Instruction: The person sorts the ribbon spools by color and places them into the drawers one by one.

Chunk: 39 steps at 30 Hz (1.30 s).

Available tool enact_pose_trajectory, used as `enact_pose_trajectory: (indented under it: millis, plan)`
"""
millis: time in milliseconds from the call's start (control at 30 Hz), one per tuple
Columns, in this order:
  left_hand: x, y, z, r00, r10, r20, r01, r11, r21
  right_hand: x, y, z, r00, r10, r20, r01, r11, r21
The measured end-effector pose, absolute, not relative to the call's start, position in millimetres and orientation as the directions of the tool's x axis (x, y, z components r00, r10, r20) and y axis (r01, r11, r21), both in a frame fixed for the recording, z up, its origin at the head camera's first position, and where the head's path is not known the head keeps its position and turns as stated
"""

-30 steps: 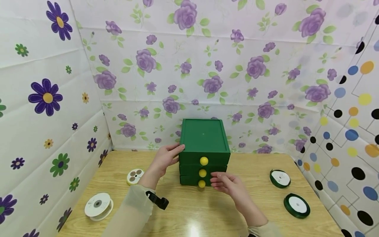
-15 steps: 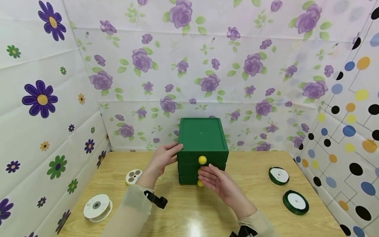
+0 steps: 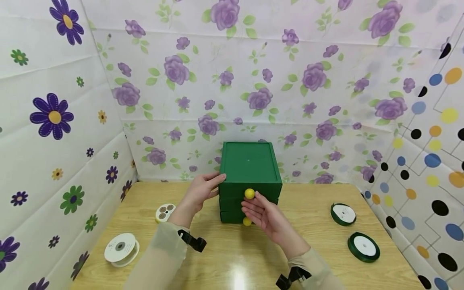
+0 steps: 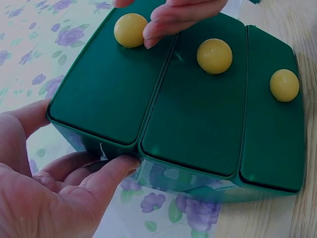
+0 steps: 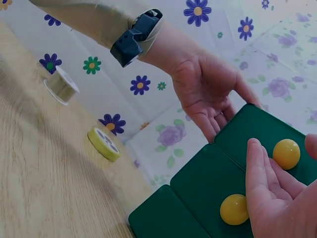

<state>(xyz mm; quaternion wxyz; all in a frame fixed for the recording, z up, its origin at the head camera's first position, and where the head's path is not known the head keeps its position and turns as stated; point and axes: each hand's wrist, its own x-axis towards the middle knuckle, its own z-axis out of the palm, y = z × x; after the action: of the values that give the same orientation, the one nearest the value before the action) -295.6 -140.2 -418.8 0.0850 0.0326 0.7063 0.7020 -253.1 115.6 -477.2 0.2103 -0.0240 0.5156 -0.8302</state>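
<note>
A green box of three stacked drawers stands at the table's middle, each front bearing a round yellow knob. At its upper left corner my left hand touches the side and edge, fingers loosely extended. My right hand is in front, its fairly straight fingers just below the top knob and its thumb near that knob's right side. From the head those fingers hide the middle knob, which shows in both wrist views. The bottom knob peeks out under the right hand. All drawers sit closed.
On the wooden table, a white spool and a yellow-rimmed spool lie to the left. Two dark green ribbon rolls lie to the right. Patterned cloth walls enclose the back and sides.
My right hand has come from the box's right side leftward and up to the top knob. My left hand stays at the upper left corner.
</note>
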Motion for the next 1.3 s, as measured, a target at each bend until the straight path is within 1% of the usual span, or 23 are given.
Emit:
enact_pose_trajectory:
  millis: [300, 433, 700, 1300]
  plan:
    - [-294, -139, -415, -0.983, 0.164, -0.089, -0.088, 0.010, 0.996, -261, 114, -475, -0.915, -0.356, -0.189, 0.337, -0.417, -0.844]
    - [-293, -139, -413, -0.981, 0.169, -0.093, -0.091, 0.018, 0.996, -263, 115, -474, -0.914, -0.360, -0.185, 0.331, -0.402, -0.854]
    - [-293, -141, -412, -0.980, 0.179, -0.091, -0.089, 0.019, 0.996, -264, 120, -469, -0.905, -0.373, -0.204, 0.331, -0.316, -0.889]
    - [-295, -143, -412, -0.977, 0.189, -0.101, -0.096, 0.034, 0.995, -255, 135, -452, -0.851, -0.466, -0.240, 0.320, -0.098, -0.942]
